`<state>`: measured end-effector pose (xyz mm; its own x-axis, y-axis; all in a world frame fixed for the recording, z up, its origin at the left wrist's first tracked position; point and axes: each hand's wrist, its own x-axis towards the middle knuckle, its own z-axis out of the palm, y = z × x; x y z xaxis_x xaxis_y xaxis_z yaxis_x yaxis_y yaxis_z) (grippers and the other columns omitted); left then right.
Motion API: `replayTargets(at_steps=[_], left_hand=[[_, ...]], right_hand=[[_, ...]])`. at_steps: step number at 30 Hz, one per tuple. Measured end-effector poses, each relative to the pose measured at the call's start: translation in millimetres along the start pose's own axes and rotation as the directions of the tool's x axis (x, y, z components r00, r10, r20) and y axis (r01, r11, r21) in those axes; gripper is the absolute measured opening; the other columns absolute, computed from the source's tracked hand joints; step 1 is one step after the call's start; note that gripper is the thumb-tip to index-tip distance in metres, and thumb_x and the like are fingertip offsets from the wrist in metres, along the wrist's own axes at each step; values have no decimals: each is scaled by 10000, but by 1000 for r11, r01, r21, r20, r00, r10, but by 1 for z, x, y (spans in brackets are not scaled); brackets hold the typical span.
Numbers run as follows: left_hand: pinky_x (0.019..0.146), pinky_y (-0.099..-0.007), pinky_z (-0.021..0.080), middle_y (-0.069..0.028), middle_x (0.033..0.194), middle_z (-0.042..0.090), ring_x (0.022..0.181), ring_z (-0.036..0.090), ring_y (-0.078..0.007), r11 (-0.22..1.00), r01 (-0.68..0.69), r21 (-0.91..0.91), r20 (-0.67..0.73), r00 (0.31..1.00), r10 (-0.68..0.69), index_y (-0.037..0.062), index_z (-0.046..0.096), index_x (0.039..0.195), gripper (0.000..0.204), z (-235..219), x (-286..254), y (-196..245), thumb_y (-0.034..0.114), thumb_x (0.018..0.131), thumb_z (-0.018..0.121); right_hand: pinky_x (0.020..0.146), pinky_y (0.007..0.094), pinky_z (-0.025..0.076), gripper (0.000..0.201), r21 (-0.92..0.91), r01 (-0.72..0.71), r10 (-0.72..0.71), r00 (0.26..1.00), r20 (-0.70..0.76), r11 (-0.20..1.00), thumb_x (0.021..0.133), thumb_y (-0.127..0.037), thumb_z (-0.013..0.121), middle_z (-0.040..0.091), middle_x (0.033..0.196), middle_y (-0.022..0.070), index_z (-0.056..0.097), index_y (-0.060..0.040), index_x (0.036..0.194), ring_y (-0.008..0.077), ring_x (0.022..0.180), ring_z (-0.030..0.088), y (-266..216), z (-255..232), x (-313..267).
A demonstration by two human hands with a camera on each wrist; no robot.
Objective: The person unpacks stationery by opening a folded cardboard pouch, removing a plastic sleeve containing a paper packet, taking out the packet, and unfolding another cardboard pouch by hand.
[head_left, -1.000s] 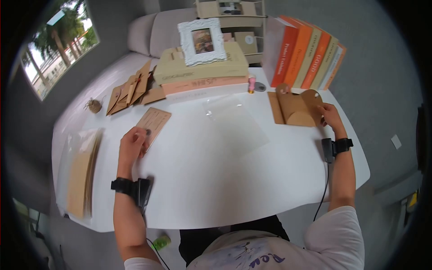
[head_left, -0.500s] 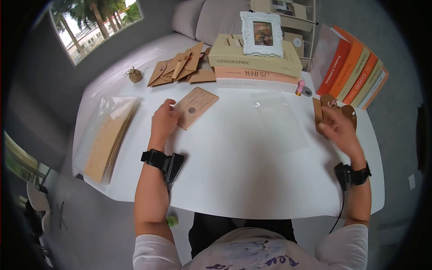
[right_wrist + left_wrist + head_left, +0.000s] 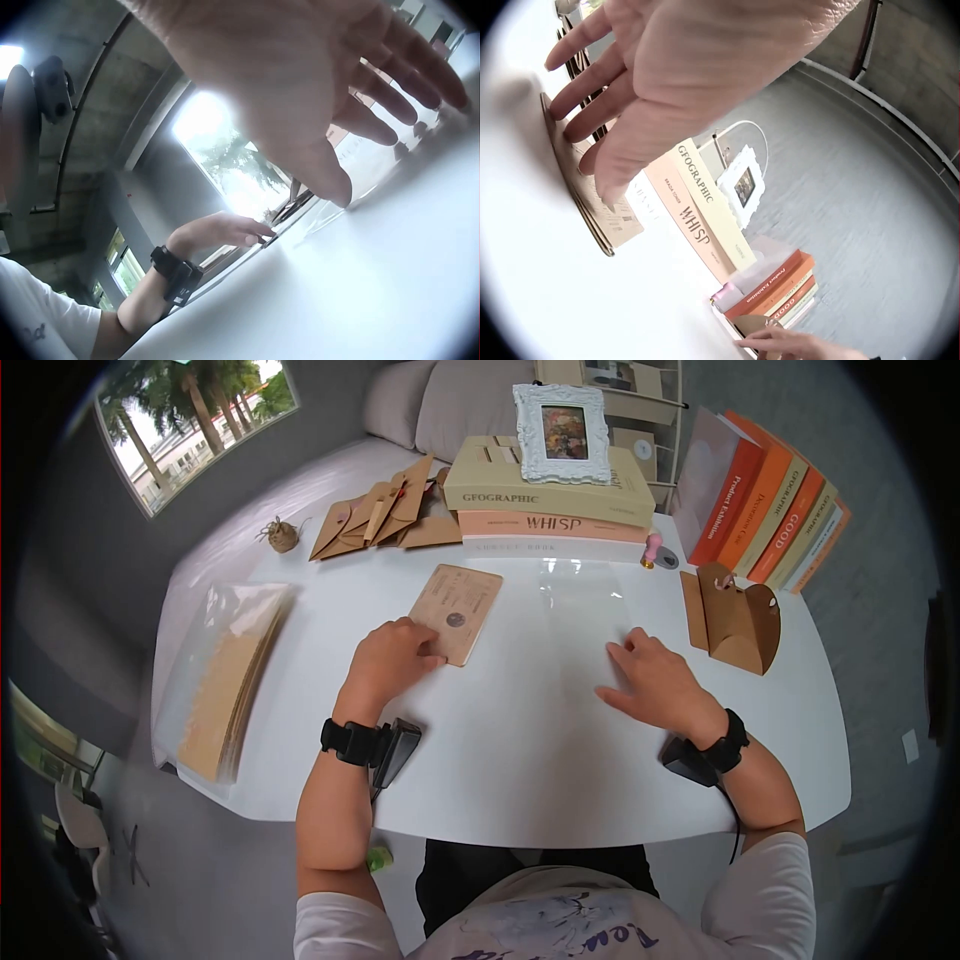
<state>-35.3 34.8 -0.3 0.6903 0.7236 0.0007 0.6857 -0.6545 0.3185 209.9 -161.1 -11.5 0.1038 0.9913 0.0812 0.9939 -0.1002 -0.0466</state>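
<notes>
Head view: the right hand (image 3: 662,682) has left the kraft box (image 3: 738,616) and now lies flat, fingers spread, on the clear sleeve (image 3: 590,610); left hand (image 3: 388,657) presses the card (image 3: 456,611) beside it, fingers straight.

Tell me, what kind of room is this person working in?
Probably a living room or home studio set up for craft packing: a white table beside a grey sofa, decorative stacked books under a white picture frame, and kraft paper envelopes.
</notes>
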Motion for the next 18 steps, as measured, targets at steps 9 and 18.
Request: replayTargets(at_steps=[9,18], left_hand=[[842,-352,462,-50,1014,542,1000,508,-255,996,-65,66,-5,998,65,134,605,1015,378,11,0,-7,212,662,717],[851,-351,450,-71,1021,550,993,520,-256,988,-25,152,-35,999,31,124,571,1046,405,8,-3,5,198,672,709]], right_hand=[[738,337,446,606,70,-93,79,981,177,993,778,-386,605,458,976,160,446,3,1215,278,876,513,-4,-13,18],[741,330,438,609,174,-55,30,989,142,983,789,-371,586,463,969,165,427,2,1244,287,876,520,2,1,31]])
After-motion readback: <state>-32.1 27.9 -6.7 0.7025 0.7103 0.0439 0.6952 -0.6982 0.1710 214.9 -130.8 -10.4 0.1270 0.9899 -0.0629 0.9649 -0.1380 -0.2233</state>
